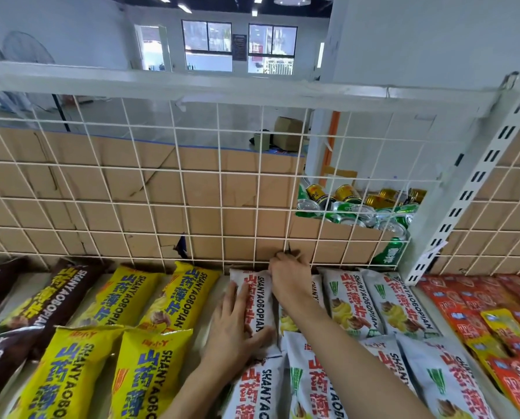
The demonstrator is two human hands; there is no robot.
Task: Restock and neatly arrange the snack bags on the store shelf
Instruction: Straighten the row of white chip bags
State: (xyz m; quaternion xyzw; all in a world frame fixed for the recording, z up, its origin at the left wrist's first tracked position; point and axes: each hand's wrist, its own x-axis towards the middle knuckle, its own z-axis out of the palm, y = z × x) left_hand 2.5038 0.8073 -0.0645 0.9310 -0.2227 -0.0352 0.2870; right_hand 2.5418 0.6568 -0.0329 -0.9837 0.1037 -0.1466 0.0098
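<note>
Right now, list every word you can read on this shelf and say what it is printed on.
"SHANYAOBOPIAN": on the yellow bags, the white bags and a brown bag.
"山药薄片": large characters on the same bags.
Print on the orange packets, the cans and the far wall notice: too small or blurred to read.

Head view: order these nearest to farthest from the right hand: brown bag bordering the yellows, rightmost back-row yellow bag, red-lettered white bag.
1. Red-lettered white bag, at the right hand itself.
2. Rightmost back-row yellow bag, next column left.
3. Brown bag, far left past both yellows.
</note>
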